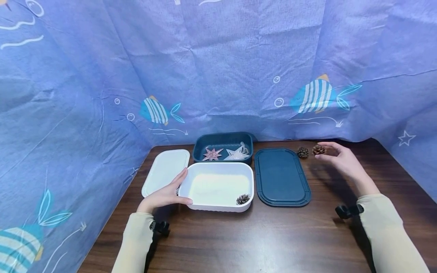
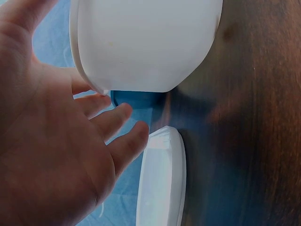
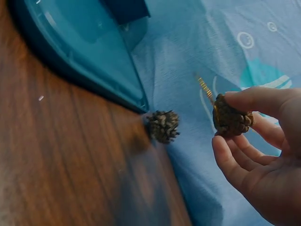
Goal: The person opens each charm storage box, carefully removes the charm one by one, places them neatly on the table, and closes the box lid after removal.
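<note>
In the head view, my right hand [image 1: 345, 161] pinches a brown pine cone [image 1: 318, 150] above the table's far right part. The right wrist view shows that cone [image 3: 230, 117] between thumb and fingers, a gold coiled wire sticking out of it. Just left of it sits a second pine cone [image 1: 302, 152]. My left hand [image 1: 167, 195] rests against the left end of a white box [image 1: 218, 208], thumb at the front rim, fingers spread toward the back; in the left wrist view the fingers look relaxed and nearly straight. A frosted-looking pine cone [image 1: 243, 199] lies in the box's front right corner.
Behind the white box stands a dark blue box [image 1: 223, 136] holding a pink glittery star [image 1: 212, 154] and a white star [image 1: 237, 153]. A white lid [image 1: 165, 170] lies left, a dark blue lid [image 1: 282, 176] right. A blue fish-print cloth [image 1: 218, 76] hangs behind the wooden table [image 1: 239, 242].
</note>
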Demonstrator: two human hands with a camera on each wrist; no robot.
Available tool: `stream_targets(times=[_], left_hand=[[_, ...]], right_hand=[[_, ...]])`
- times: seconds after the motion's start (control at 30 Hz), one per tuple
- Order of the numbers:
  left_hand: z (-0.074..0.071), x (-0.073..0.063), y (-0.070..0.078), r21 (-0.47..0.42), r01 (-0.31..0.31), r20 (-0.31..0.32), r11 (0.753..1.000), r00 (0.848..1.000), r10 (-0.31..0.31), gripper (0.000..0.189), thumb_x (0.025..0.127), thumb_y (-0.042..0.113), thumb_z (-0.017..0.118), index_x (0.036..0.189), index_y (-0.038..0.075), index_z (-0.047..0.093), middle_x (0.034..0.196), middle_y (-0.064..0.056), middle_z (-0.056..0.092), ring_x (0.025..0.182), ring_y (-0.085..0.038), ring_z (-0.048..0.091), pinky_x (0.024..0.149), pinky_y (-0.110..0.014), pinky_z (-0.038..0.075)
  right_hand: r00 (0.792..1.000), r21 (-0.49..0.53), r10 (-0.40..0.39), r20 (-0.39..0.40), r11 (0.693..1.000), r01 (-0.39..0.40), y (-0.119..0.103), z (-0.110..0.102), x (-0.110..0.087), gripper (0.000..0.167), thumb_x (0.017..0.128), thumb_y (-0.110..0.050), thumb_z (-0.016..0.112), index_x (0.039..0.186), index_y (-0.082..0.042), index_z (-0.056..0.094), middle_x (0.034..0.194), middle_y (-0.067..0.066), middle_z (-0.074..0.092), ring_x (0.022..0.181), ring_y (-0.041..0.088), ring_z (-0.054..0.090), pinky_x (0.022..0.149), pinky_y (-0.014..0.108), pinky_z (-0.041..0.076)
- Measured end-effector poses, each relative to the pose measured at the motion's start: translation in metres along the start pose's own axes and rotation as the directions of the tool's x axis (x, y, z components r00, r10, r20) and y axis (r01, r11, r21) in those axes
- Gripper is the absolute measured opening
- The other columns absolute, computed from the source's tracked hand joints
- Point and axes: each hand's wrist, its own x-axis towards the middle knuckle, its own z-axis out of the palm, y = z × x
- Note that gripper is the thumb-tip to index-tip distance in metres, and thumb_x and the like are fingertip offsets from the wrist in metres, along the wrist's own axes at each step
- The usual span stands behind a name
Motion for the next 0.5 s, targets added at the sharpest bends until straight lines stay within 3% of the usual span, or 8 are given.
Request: stream_targets(times=[0.07,0.13,0.23,0.3,0.4,0.5], left_hand=[[0.000,0.000,0.001,0.006,-0.003,-0.002,1.000,1.000,0.003,0.119,0.082,0.044,0.083,0.163,0.016,0.002,0.170,-0.001,-0.004,0.154,-0.026,-0.004,0.120,-0.058,0.010],[0.000,0.000,0.001,0.009,-0.002,-0.002,1.000,1.000,0.002,0.119,0.082,0.044,0.083,0.163,0.016,0.002,0.170,-0.001,-0.004,0.154,-0.026,-0.004,0.120,-0.058,0.010],[0.000,-0.001,0.001,0.002,0.003,0.000,1.000,1.000,-0.003,0.119,0.082,0.044,0.083,0.163,0.016,0.002,0.170,-0.001,-0.004,0.154,-0.026,-0.004,0.120,-0.058,0.010],[0.000,0.000,0.001,-0.007,0.007,0.002,1.000,1.000,-0.007,0.118,0.082,0.043,0.083,0.163,0.016,0.002,0.170,-0.001,-0.004,0.154,-0.026,-0.004,0.120,-0.059,0.010],[0.000,0.000,0.000,-0.016,0.010,0.002,1.000,1.000,-0.010,0.118,0.082,0.043,0.083,0.163,0.017,0.002,0.170,-0.001,-0.004,0.154,-0.026,-0.004,0.120,-0.059,0.009],[0.000,0.001,0.000,-0.016,0.007,0.002,1.000,1.000,-0.007,0.118,0.082,0.042,0.083,0.164,0.017,0.002,0.170,0.000,-0.004,0.154,-0.026,-0.005,0.120,-0.059,0.009]], right_hand=[[1.000,-0.003,-0.006,0.018,1.000,0.006,0.002,0.003,0.001,0.059,0.094,-0.027,0.074,0.141,0.001,0.053,0.130,0.028,0.059,0.098,-0.007,0.053,0.075,0.013,0.044],[0.999,-0.020,-0.002,0.043,1.000,0.003,0.004,0.006,0.002,0.058,0.094,-0.025,0.074,0.141,0.002,0.053,0.130,0.030,0.060,0.106,0.006,0.058,0.078,0.015,0.043],[0.996,-0.066,0.019,0.091,0.998,-0.013,0.006,0.009,0.003,0.058,0.095,-0.025,0.073,0.142,0.002,0.052,0.132,0.032,0.059,0.118,0.034,0.058,0.086,0.029,0.045],[0.992,-0.076,0.029,0.121,0.997,-0.020,0.006,0.011,0.003,0.059,0.095,-0.024,0.072,0.143,0.003,0.051,0.134,0.033,0.056,0.124,0.046,0.052,0.092,0.041,0.045],[0.987,-0.089,0.030,0.157,0.996,-0.016,0.007,0.012,0.004,0.061,0.095,-0.023,0.072,0.144,0.005,0.049,0.137,0.035,0.053,0.125,0.051,0.050,0.095,0.055,0.042],[0.982,-0.099,0.026,0.185,0.995,-0.008,0.010,0.013,0.004,0.061,0.095,-0.022,0.072,0.144,0.007,0.048,0.136,0.036,0.052,0.124,0.052,0.050,0.096,0.059,0.041]])
